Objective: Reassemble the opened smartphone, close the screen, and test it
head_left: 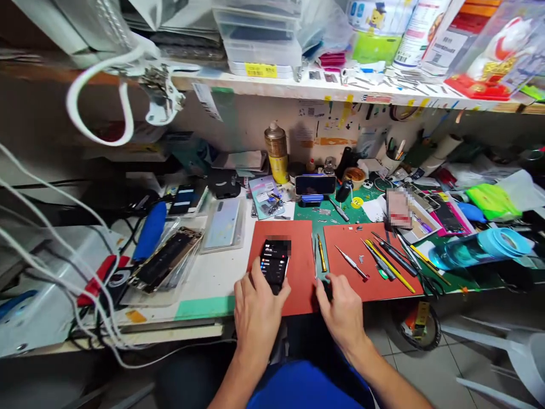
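A left hand (258, 305) grips a lit phone (273, 268) over a red mat (300, 244); the right hand (346, 309) curls near a gold screwdriver (321, 253), whether its grip holds anything unclear.

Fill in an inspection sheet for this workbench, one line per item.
Surface: white bench, partly covered by two red mats and a green mat.
Things in hand: phone, screen lit, at the left-hand red mat.
Clutter: slim hand tools strewn on the right-hand red mat; a spray can behind, a blue bottle to the right.
Hands: left hand grips the phone; right hand is curled near the front edge; whether it holds anything is unclear.
Cables: white cables run loosely at far left.
Surroundings: loaded shelf above.
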The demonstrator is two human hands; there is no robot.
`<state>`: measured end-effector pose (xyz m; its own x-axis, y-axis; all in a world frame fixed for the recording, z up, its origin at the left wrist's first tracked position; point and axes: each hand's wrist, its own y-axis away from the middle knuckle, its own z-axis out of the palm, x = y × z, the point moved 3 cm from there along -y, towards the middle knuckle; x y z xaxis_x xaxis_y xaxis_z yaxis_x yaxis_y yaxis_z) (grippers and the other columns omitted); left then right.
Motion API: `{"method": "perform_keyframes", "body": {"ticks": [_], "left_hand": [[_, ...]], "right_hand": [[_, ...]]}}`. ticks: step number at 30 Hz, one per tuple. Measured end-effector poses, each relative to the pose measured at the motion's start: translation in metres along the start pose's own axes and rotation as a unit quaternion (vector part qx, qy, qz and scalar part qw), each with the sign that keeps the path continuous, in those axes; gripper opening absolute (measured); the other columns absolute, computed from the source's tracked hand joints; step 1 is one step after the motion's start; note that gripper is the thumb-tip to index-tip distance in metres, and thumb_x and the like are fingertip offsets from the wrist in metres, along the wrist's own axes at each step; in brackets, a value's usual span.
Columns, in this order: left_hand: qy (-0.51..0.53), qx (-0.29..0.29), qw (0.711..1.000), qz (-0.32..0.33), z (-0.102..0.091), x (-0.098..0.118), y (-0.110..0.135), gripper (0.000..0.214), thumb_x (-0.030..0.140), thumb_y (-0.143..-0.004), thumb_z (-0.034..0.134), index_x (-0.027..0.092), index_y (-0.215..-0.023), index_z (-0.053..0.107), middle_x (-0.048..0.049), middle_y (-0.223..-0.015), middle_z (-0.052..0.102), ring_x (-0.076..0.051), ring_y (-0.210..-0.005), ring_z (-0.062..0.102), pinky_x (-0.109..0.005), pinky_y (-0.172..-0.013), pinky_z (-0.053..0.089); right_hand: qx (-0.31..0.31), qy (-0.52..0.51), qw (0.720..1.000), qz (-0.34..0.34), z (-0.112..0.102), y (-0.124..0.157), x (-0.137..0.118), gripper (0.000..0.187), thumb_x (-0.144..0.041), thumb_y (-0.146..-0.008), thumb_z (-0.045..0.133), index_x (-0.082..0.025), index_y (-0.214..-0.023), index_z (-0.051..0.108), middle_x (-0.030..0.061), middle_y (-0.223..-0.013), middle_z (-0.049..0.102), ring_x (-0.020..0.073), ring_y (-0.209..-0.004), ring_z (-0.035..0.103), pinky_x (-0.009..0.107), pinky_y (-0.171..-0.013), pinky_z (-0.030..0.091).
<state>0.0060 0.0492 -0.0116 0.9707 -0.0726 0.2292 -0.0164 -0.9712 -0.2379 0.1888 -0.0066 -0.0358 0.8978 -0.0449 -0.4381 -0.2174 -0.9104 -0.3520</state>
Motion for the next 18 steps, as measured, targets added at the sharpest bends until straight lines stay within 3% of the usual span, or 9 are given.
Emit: {"method": "perform_keyframes", "body": {"ticks": [4,9,13,18], "left_hand": [[-0.036,-0.009,0.999,0.016,0.012,0.012,0.015,0.073,0.049,-0.101,0.055,0.0,-0.153,0.044,-0.023,-0.113,0.066,-0.038,-0.104,0.061,-0.047,-0.09,0.053],[-0.069,-0.001,0.997,0.034,0.014,0.017,0.016,0.085,0.057,-0.103,0.05,-0.003,-0.161,0.034,-0.0264,-0.117,0.064,-0.04,-0.105,0.06,-0.05,-0.093,0.053],[-0.068,-0.005,0.997,0.038,0.013,0.018,0.017,0.087,0.059,-0.103,0.048,0.001,-0.165,0.029,-0.027,-0.117,0.063,-0.042,-0.106,0.06,-0.053,-0.091,0.054],[-0.011,-0.011,0.998,0.063,0.017,0.008,0.021,0.096,0.064,-0.1,0.051,0.002,-0.167,0.025,-0.0294,-0.124,0.061,-0.044,-0.111,0.06,-0.059,-0.097,0.052]], "right_hand": [[-0.056,0.109,0.992,0.018,0.024,-0.024,-0.011,0.025,-0.029,-0.108,0.053,-0.018,-0.089,0.064,0.0072,-0.077,0.067,0.0203,-0.055,0.067,0.029,-0.047,0.04],[-0.064,0.135,0.989,0.013,0.028,-0.026,-0.021,0.018,-0.012,-0.102,0.052,-0.019,-0.088,0.061,0.0054,-0.076,0.066,0.0196,-0.054,0.064,0.028,-0.049,0.037],[-0.055,0.135,0.989,-0.019,-0.007,-0.01,0.003,0.028,-0.017,-0.108,0.044,-0.021,-0.086,0.06,0.0036,-0.078,0.063,0.0173,-0.063,0.063,0.028,-0.056,0.04],[0.001,0.174,0.985,-0.015,-0.079,0.006,0.09,0.031,-0.021,-0.112,0.041,-0.02,-0.095,0.066,0.0036,-0.079,0.062,0.0171,-0.07,0.061,0.028,-0.067,0.043]]}}
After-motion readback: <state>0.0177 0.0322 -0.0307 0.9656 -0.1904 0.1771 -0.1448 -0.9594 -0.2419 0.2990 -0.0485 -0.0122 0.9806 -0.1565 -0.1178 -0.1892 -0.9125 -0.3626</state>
